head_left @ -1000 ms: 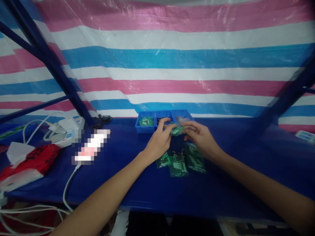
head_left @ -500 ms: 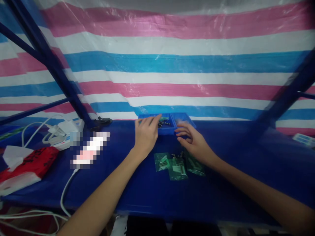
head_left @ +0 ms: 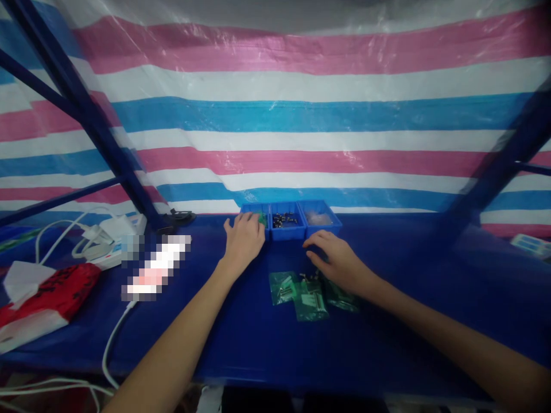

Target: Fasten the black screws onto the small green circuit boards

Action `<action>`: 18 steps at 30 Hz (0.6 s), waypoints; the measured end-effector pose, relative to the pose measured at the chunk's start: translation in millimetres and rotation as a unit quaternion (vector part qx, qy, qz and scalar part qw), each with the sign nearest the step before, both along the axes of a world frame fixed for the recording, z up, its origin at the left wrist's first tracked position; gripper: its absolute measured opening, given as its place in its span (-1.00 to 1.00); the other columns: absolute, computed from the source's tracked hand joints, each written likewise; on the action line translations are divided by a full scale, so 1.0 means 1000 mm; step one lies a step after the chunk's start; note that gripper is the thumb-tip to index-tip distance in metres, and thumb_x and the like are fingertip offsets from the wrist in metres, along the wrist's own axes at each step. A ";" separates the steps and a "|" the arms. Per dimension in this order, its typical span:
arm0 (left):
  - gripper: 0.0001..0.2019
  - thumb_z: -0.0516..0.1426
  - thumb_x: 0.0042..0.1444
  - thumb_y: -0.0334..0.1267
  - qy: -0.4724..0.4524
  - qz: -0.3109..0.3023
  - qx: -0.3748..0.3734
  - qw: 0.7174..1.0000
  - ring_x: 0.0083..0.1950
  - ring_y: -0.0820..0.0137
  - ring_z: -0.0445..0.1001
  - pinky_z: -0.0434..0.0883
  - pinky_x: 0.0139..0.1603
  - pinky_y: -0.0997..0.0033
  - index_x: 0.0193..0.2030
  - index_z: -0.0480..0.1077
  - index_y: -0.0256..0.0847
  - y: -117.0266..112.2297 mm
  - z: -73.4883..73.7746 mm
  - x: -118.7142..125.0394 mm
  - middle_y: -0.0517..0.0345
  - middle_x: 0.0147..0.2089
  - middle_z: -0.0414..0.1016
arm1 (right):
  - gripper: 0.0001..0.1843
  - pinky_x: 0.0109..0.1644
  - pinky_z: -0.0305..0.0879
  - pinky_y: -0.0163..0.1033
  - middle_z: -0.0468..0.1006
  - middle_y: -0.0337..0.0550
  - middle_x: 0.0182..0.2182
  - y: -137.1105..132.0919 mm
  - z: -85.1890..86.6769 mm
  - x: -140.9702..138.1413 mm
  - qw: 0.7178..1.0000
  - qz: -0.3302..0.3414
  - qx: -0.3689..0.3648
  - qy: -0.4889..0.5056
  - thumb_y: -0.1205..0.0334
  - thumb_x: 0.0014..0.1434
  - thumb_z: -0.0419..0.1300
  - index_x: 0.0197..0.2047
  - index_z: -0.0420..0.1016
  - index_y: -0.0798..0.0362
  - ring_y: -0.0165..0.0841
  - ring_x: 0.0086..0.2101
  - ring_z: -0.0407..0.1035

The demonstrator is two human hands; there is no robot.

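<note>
No longer pinching a packet two-handed; reaching with left hand (head_left: pixel 246 236) over left blue bin (head_left: pixel 257 209), with grip too hidden to tell; holding right hand (head_left: pixel 334 257) loosely parted, seemingly empty, near green packets (head_left: pixel 311 301) on the surface (head_left: pixel 258 350).

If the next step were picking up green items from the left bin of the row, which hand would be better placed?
The left hand, I'd judge: it's at the left bin, close to the green items. The right hand is in front of the right bin, farther from them.
</note>
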State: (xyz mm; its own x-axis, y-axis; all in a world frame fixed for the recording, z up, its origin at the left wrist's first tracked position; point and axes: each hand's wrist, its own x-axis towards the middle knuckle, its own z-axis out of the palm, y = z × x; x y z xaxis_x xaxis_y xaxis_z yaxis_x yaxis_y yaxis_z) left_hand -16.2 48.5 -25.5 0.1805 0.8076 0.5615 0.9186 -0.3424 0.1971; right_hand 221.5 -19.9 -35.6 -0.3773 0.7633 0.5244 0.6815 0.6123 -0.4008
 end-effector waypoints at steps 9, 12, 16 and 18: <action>-0.75 -0.02 0.36 -0.32 0.012 -0.204 0.087 0.975 0.08 0.19 0.42 0.36 0.14 0.13 0.04 0.43 -0.25 -0.023 0.017 0.020 -0.07 0.06 0.43 | -0.85 -0.06 0.33 -0.08 0.58 -0.09 -0.25 -0.011 0.009 -0.006 0.989 0.106 -0.024 -0.097 0.34 0.34 0.12 -0.16 0.53 0.04 -0.24 -0.20 0.40; -0.75 -0.05 0.39 -0.32 0.040 -0.272 0.021 0.961 -0.06 0.29 0.50 0.44 -0.02 0.28 0.05 0.41 -0.22 -0.028 0.010 0.026 0.03 -0.06 0.49 | -0.84 -0.08 0.32 -0.09 0.57 -0.04 -0.25 -0.016 0.012 -0.009 0.984 0.111 -0.033 -0.136 0.35 0.33 0.13 -0.17 0.56 0.08 -0.22 -0.19 0.38; -0.80 -0.01 0.37 -0.30 0.102 -0.312 -0.051 0.943 -0.17 0.30 0.54 0.44 -0.20 0.34 -0.01 0.41 -0.17 -0.030 -0.006 0.033 0.12 -0.19 0.52 | -0.84 -0.07 0.31 -0.11 0.57 -0.06 -0.25 -0.015 0.011 -0.009 0.982 0.105 -0.060 -0.145 0.38 0.31 0.15 -0.19 0.58 0.09 -0.24 -0.20 0.39; -0.80 -0.01 0.37 -0.31 0.101 -0.311 -0.061 0.943 -0.15 0.30 0.54 0.44 -0.20 0.35 0.00 0.40 -0.16 -0.028 -0.011 0.034 0.12 -0.18 0.53 | -0.85 -0.07 0.31 -0.11 0.58 -0.07 -0.25 -0.013 0.009 -0.008 0.982 0.104 -0.071 -0.141 0.37 0.31 0.16 -0.20 0.58 0.09 -0.24 -0.20 0.39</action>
State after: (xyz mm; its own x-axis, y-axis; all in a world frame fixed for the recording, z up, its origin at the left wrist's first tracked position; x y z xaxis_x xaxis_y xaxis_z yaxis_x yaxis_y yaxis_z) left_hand 17.5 20.1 -36.8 0.7336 0.5675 0.3739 0.5714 -0.8129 0.1127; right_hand 213.0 -33.2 -27.1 -0.6474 0.7123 0.2710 0.6437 0.7014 -0.3061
